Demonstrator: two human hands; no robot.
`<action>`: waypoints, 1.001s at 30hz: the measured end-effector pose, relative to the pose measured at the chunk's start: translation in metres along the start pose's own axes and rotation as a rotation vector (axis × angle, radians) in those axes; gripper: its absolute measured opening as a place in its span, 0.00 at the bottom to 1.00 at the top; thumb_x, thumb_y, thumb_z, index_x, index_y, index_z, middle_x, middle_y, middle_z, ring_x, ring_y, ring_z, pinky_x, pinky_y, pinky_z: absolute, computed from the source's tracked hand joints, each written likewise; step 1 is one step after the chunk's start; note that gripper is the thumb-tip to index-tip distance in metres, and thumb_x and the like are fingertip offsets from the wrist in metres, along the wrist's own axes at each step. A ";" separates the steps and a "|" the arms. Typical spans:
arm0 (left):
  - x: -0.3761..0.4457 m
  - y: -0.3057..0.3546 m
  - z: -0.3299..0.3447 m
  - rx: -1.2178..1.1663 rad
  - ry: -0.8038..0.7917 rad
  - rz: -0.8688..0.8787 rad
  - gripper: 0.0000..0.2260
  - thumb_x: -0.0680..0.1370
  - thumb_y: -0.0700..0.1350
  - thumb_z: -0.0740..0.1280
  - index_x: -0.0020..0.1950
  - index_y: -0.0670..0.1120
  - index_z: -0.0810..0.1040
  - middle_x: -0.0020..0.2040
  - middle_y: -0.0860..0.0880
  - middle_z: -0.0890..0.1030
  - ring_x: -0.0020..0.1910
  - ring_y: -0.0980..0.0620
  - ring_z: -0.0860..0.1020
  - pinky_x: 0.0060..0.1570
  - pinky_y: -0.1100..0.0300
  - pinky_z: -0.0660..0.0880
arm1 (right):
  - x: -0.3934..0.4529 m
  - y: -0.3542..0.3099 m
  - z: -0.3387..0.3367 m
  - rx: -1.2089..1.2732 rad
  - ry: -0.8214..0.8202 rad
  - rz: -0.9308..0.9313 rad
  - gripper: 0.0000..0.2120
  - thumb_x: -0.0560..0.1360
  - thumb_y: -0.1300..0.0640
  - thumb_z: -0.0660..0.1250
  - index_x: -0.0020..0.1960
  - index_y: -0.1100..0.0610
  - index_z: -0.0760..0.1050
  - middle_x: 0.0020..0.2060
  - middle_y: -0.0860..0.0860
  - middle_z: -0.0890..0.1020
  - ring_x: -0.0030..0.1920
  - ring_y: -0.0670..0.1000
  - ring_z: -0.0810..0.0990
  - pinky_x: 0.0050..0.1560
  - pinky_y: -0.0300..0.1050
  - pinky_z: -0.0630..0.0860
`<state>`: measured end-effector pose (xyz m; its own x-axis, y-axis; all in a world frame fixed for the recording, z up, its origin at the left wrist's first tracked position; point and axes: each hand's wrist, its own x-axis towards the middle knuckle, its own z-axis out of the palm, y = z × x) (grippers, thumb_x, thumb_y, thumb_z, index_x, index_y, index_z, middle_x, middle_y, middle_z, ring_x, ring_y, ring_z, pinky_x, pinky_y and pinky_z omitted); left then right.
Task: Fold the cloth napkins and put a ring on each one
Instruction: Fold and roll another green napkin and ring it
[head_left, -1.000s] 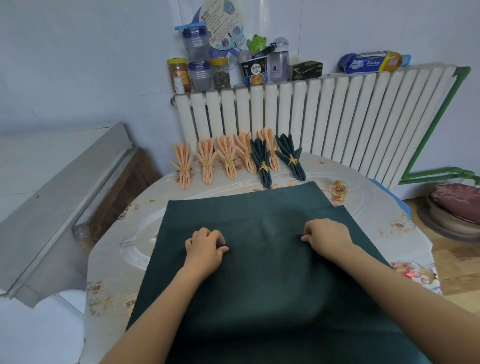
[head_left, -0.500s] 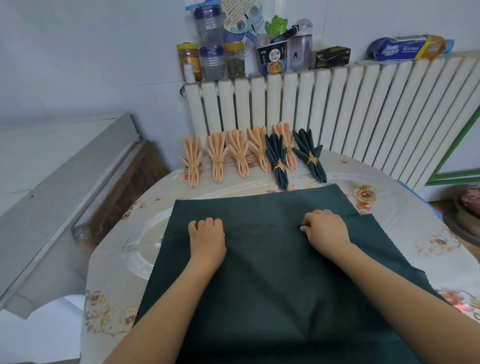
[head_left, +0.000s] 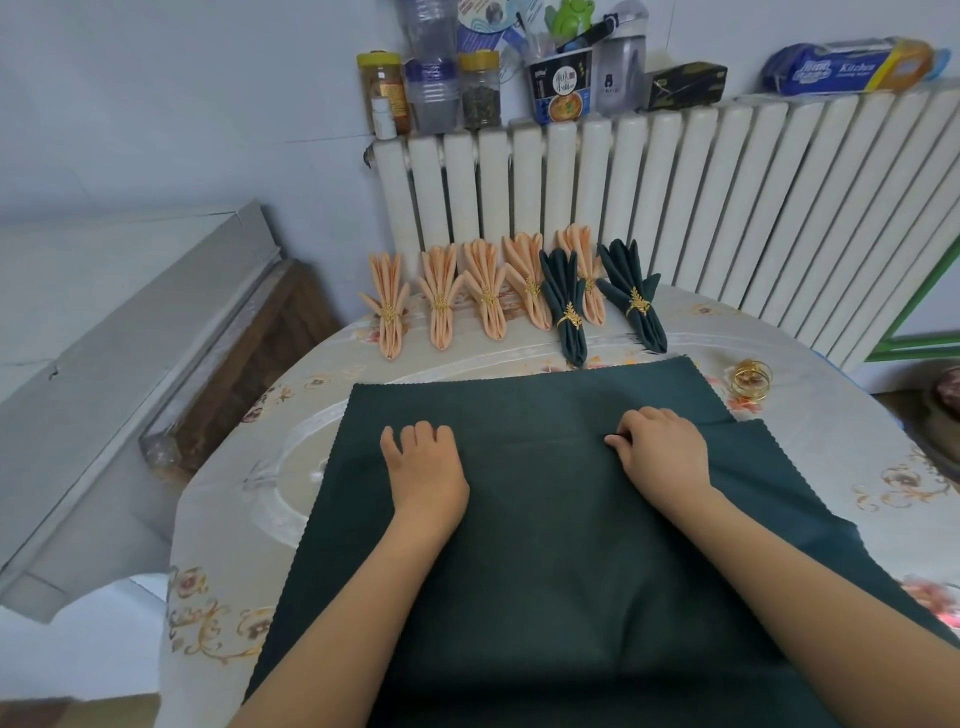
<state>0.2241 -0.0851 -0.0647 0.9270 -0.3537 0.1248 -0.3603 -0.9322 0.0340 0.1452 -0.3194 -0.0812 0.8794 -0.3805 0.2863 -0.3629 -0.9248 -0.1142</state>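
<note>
We had the dark green napkin spread flat on the round table, its far part folded over toward us. Our left hand lay on the cloth with fingers curled under — whether it pinched any fabric we could not tell. Our right hand pinched the folded edge. A loose gold ring sat just beyond the napkin's right corner, and seven ringed napkins (five peach, two green) leaned against the radiator.
</note>
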 end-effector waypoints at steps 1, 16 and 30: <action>-0.003 0.006 -0.002 -0.055 -0.007 0.035 0.15 0.78 0.40 0.55 0.64 0.47 0.70 0.64 0.48 0.70 0.67 0.48 0.65 0.73 0.48 0.47 | 0.000 0.000 0.000 0.011 0.003 0.006 0.12 0.78 0.47 0.61 0.49 0.55 0.77 0.45 0.50 0.79 0.48 0.52 0.76 0.45 0.44 0.70; -0.060 0.057 0.019 -0.095 -0.268 0.229 0.41 0.65 0.65 0.28 0.77 0.55 0.40 0.78 0.50 0.39 0.76 0.48 0.36 0.72 0.44 0.33 | 0.002 -0.002 -0.004 -0.048 -0.077 0.005 0.13 0.80 0.47 0.57 0.58 0.53 0.73 0.53 0.50 0.78 0.55 0.52 0.74 0.52 0.44 0.69; -0.064 0.060 0.014 -0.074 -0.275 0.225 0.28 0.80 0.62 0.44 0.78 0.55 0.41 0.78 0.51 0.40 0.76 0.49 0.37 0.73 0.44 0.35 | -0.006 0.086 -0.044 -0.191 -0.175 0.389 0.13 0.78 0.51 0.61 0.59 0.54 0.71 0.54 0.54 0.78 0.57 0.55 0.73 0.55 0.47 0.65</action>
<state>0.1449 -0.1194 -0.0849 0.8134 -0.5662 -0.1332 -0.5558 -0.8241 0.1093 0.0951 -0.3961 -0.0504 0.6994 -0.7090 0.0900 -0.7119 -0.7022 0.0002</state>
